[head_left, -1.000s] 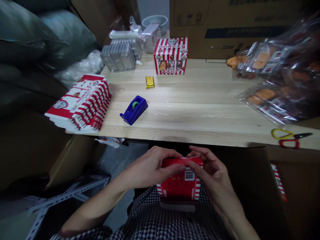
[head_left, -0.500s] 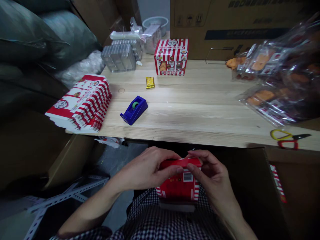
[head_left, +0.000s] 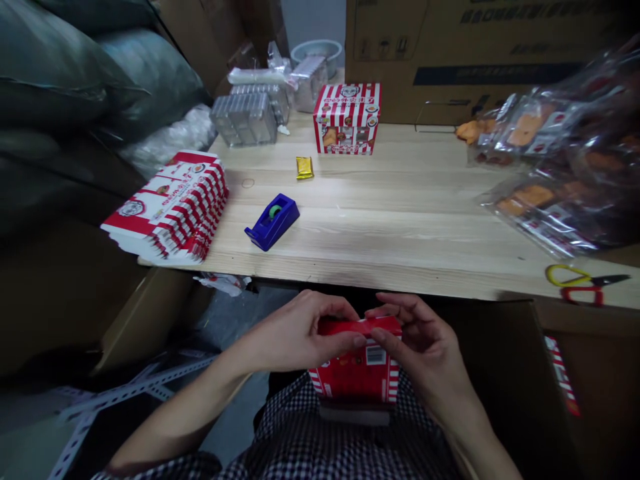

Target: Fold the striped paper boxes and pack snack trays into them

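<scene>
At 6 o'clock in the view, below the near edge of the table [head_left: 400, 227], a small striped carton [head_left: 357, 373] stands upright over the person's lap, which is covered in checked cloth [head_left: 320, 447]. The carton's barcode faces the camera. The left hand [head_left: 295, 337] comes in from 8 o'clock and its grip is closed on the carton's red top flap, thumb and forefinger pinching the left part. The right hand [head_left: 425, 353] comes in from 4 o'clock and its grip is likewise closed on the flap's right part, the fingertips of both hands nearly meeting at the middle. On the table, a blue tape dispenser [head_left: 273, 221] sits at 11 o'clock from the carton. A fanned stack of flat striped cartons [head_left: 170, 207] overhangs the table's edge at 10 o'clock. A gold sachet [head_left: 304, 167] and an assembled striped box [head_left: 347, 119] lie toward 12 o'clock, with clear plastic trays [head_left: 245, 119] to their left. Bags of pastries [head_left: 550, 167] fill the 2 o'clock side, and yellow-and-red scissors [head_left: 580, 283] rest at 3 o'clock by the table's edge.
</scene>
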`<action>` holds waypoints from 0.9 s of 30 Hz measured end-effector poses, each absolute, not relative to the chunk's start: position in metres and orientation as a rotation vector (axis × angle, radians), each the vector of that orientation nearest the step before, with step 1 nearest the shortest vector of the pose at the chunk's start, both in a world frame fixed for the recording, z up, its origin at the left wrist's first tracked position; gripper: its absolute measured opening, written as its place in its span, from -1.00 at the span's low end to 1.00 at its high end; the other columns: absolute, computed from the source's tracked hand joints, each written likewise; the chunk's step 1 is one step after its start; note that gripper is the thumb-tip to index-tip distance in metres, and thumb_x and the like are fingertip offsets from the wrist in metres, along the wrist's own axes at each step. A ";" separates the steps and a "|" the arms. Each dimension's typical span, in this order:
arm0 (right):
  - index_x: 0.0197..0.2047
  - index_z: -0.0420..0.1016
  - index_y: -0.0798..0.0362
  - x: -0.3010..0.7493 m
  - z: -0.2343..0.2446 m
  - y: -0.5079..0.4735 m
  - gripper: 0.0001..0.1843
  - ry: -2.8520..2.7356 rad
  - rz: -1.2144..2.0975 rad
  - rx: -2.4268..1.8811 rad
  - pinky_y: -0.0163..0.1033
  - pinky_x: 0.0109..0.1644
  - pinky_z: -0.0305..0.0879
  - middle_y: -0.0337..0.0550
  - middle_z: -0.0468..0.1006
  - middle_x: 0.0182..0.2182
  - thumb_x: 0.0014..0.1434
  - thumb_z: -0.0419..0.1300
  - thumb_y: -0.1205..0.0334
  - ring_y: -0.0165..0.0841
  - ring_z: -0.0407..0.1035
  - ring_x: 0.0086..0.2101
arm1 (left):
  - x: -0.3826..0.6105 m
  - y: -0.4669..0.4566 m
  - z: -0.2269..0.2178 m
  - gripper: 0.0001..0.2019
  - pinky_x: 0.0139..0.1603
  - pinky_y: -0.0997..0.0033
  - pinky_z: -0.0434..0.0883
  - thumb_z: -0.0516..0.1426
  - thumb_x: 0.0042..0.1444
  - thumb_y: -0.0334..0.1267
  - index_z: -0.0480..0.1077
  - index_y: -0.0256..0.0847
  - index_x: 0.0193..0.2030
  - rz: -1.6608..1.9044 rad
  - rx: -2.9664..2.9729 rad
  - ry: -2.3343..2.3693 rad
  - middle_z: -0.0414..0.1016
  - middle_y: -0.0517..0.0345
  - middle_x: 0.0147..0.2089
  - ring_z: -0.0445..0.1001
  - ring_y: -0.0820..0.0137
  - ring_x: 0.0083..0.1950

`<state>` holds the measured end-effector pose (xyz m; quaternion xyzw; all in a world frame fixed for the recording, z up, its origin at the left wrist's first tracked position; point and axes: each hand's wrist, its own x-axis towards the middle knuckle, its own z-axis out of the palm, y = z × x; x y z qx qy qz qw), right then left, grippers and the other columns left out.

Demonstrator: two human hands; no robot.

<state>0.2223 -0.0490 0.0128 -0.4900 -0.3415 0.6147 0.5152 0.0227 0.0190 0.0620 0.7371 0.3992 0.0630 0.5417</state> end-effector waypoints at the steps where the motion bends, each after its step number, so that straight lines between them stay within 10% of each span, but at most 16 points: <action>1: 0.00 0.54 -0.12 0.222 0.012 -0.050 -0.61 -0.825 1.466 -1.178 -0.36 -0.13 0.49 -0.21 0.67 -0.19 0.09 0.46 0.24 -0.42 0.56 -0.21 | 0.023 0.019 0.063 -0.67 -0.30 0.46 0.31 0.15 0.27 0.00 0.54 -0.21 -0.06 0.131 1.785 0.951 0.64 0.13 -0.21 0.48 0.43 -0.28; 27: -0.09 0.65 -0.10 0.224 0.022 -0.052 -0.75 -0.850 1.505 -1.283 -0.23 -0.07 0.52 -0.15 0.70 -0.15 0.13 0.42 0.13 -0.29 0.60 -0.17 | 0.021 0.013 0.065 -0.64 -0.19 0.46 0.40 0.04 0.37 -0.02 0.50 -0.22 0.02 0.224 1.703 0.936 0.62 0.08 -0.15 0.53 0.40 -0.19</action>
